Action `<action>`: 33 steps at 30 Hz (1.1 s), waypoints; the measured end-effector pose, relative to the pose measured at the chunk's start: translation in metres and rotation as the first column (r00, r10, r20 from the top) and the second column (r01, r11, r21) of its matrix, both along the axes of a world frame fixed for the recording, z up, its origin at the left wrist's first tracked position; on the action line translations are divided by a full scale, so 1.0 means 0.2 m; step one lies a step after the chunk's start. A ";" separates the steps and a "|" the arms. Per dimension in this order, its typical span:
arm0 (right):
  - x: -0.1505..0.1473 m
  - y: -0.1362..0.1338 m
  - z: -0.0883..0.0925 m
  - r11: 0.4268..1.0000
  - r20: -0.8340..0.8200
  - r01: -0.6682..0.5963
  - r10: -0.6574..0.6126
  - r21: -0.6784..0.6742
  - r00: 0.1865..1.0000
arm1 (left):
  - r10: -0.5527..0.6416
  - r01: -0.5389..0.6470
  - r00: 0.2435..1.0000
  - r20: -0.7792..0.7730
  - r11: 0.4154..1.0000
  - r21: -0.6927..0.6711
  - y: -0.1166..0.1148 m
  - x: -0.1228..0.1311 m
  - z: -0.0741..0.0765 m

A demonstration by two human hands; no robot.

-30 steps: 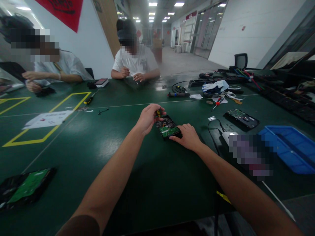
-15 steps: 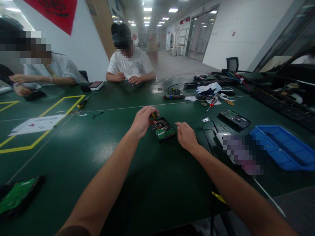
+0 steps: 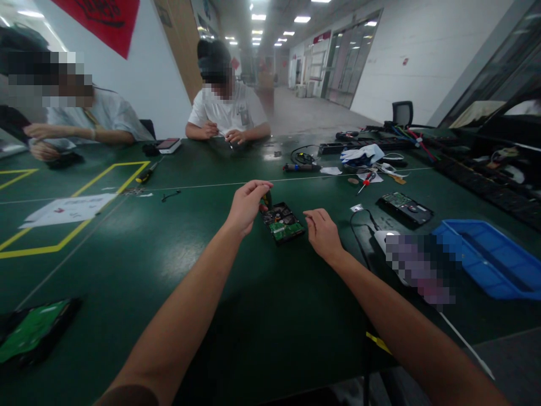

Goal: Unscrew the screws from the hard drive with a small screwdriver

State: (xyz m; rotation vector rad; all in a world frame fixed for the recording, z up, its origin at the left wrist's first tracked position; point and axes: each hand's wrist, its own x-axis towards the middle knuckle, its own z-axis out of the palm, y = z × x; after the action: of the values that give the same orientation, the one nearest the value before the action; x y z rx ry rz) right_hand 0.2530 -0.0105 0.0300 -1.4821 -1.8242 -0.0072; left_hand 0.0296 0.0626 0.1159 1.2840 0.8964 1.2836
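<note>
A hard drive (image 3: pixel 283 222) lies circuit-board side up on the green table (image 3: pixel 262 316) in front of me. My left hand (image 3: pixel 245 206) is closed around a small screwdriver (image 3: pixel 266 198) with a yellow and black handle, its tip down at the drive's far left corner. My right hand (image 3: pixel 323 234) hovers just right of the drive, fingers loosely curled, holding nothing and apart from the drive.
A second hard drive (image 3: pixel 404 207) and a blue tray (image 3: pixel 490 259) lie to the right, a third drive (image 3: pixel 31 334) at the near left. Tools, cables and white gloves (image 3: pixel 359 153) clutter the far right. Two people sit across the table. Yellow tape marks a paper sheet (image 3: pixel 67 207).
My right hand has let go of the drive's near right edge and drawn back a little to the right. My left hand stays at the drive with the screwdriver.
</note>
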 end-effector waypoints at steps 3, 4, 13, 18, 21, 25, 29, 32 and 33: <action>0.00 0.00 0.00 1.000 -0.016 0.013 -0.013 0.020 1.000 | -0.020 0.021 0.999 0.046 0.999 -0.027 0.00 0.00 0.00; 0.01 0.00 0.01 1.000 -0.022 0.020 -0.019 0.021 1.000 | -0.042 0.046 0.996 0.073 0.998 -0.043 0.00 0.00 0.00; 0.01 0.00 0.01 1.000 0.044 0.019 -0.019 -0.006 0.999 | -0.153 0.165 0.978 0.140 0.983 -0.083 -0.03 0.02 0.01; 0.01 0.00 0.00 0.999 0.041 0.004 -0.003 -0.036 0.999 | -0.132 0.139 0.987 0.095 0.988 -0.069 -0.02 0.01 0.00; 0.00 0.00 0.00 0.999 0.014 0.005 -0.005 -0.037 1.000 | -0.167 0.177 0.978 0.126 0.981 -0.075 -0.02 0.01 0.01; 0.00 0.00 0.01 1.000 0.008 0.002 -0.003 0.024 1.000 | -0.188 0.206 0.966 0.179 0.974 -0.089 -0.02 0.01 0.02; 0.01 0.01 0.01 0.998 0.017 0.042 -0.043 0.037 0.999 | -0.187 0.205 0.962 0.200 0.976 -0.073 -0.01 0.01 0.01; 0.02 0.02 -0.01 0.999 -0.002 0.039 -0.039 0.020 0.999 | -0.185 0.202 0.960 0.208 0.977 -0.066 0.00 0.01 0.00; 0.02 0.02 -0.01 0.999 -0.006 0.035 -0.035 0.018 0.999 | -0.184 0.202 0.961 0.206 0.977 -0.068 0.00 0.01 -0.01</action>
State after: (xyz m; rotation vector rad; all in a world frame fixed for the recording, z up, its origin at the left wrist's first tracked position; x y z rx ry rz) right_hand 0.2575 -0.0060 0.0277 -1.4999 -1.7886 -0.0372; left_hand 0.0319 0.0624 0.1148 1.1219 0.6621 1.1806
